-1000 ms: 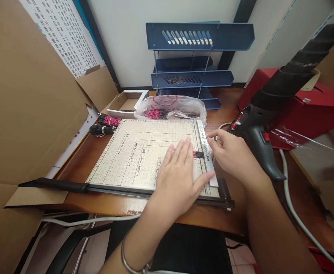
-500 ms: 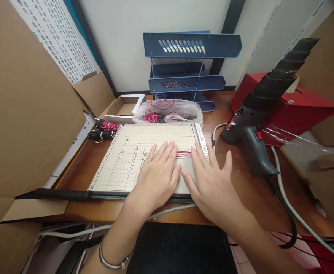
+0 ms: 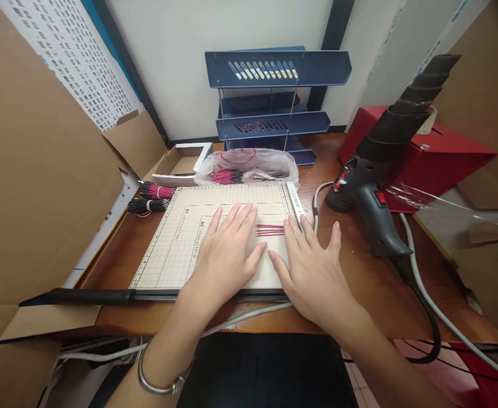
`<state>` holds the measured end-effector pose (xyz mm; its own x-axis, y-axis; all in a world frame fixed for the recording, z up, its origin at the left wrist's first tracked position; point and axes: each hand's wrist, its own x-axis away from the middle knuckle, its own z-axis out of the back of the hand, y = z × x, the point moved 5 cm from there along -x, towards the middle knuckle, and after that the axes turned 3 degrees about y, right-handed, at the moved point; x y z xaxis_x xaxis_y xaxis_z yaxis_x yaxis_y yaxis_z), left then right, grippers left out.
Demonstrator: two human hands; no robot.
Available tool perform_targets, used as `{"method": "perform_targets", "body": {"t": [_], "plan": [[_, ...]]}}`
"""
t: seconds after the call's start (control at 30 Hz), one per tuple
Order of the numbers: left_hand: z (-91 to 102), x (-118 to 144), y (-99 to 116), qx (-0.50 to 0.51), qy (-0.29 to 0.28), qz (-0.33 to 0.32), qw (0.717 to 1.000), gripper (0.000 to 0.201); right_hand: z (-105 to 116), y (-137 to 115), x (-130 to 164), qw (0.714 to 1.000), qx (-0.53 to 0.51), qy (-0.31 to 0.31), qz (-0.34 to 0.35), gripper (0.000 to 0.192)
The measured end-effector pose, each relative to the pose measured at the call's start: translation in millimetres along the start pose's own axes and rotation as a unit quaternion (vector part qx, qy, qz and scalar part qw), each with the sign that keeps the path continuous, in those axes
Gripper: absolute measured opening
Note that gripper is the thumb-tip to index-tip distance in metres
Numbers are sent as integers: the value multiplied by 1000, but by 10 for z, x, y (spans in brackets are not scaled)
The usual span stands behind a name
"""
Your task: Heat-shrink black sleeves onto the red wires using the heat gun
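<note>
A beige paper cutter board (image 3: pixel 181 243) with a printed grid lies on the wooden desk, its black blade arm (image 3: pixel 83 296) along the near edge. Both of my hands lie flat on it, fingers spread. My left hand (image 3: pixel 227 255) presses the board's middle. My right hand (image 3: pixel 312 272) rests over the board's right edge, fingertips by the white ruler strip (image 3: pixel 294 198). A few short red wires (image 3: pixel 270 229) lie side by side on the board between the fingertips of my two hands. Neither hand holds anything.
A clear bag of red wires (image 3: pixel 247 167) sits behind the board, bundles of pink and black wires (image 3: pixel 153 198) at its left. A black heat gun (image 3: pixel 376 170) with a grey cable stands to the right before a red box (image 3: pixel 444 156). Blue trays (image 3: pixel 274 107) at the back, cardboard walls left.
My right hand left the ruler strip's right side and came down flat on the board's right edge. The left hand slid left, uncovering the red wires.
</note>
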<state>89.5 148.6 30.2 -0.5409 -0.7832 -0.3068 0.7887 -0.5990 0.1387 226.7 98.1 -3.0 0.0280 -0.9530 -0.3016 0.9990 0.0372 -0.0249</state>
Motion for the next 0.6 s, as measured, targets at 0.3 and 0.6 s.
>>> {"method": "perform_targets", "body": {"t": [0.3, 0.6], "plan": [[-50, -265, -46, 93, -39, 14, 995, 36, -11, 1, -7, 1000, -5, -23, 1, 70], [-144, -407, -8, 125, -39, -2, 991, 13, -23, 14, 2, 1000, -9, -17, 0, 70]]}}
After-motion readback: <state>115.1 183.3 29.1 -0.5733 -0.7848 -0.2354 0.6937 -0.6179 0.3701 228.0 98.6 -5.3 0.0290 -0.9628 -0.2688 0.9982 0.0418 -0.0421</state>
